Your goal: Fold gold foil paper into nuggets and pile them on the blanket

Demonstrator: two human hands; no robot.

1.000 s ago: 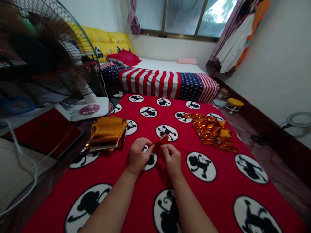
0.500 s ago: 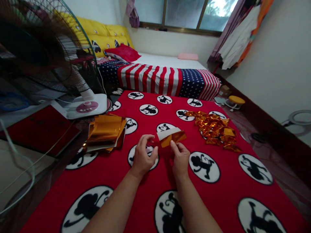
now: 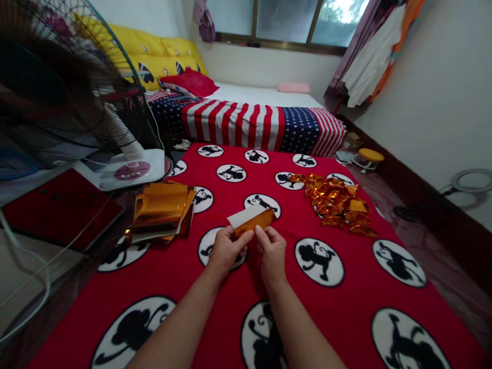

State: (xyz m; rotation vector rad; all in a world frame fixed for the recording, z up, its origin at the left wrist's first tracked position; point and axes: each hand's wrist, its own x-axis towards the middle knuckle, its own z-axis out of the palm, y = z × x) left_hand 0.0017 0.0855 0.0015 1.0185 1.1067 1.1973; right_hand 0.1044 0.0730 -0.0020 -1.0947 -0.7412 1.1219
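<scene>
A sheet of gold foil paper (image 3: 251, 221), partly folded with a white strip along its far edge, is held above the red cloth. My left hand (image 3: 226, 249) pinches its near left part between thumb and fingers. My right hand (image 3: 272, 249) grips the near edge a little to the right, the two thumbs almost touching. To the left lies a stack of flat gold foil sheets (image 3: 163, 207). Over on the right is a heap of folded shiny gold foil pieces (image 3: 334, 201).
The red cloth (image 3: 265, 279) with monkey prints covers the surface under my hands. An electric fan (image 3: 132, 164) stands at the left, its blades blurred. Beyond is a bed with a striped and starred cover (image 3: 238, 123). A yellow-topped stool (image 3: 371, 155) stands at the far right.
My left hand has closed from an open curl onto the foil paper. The right hand has brought the paper left and nearer. The camera view has shifted slightly.
</scene>
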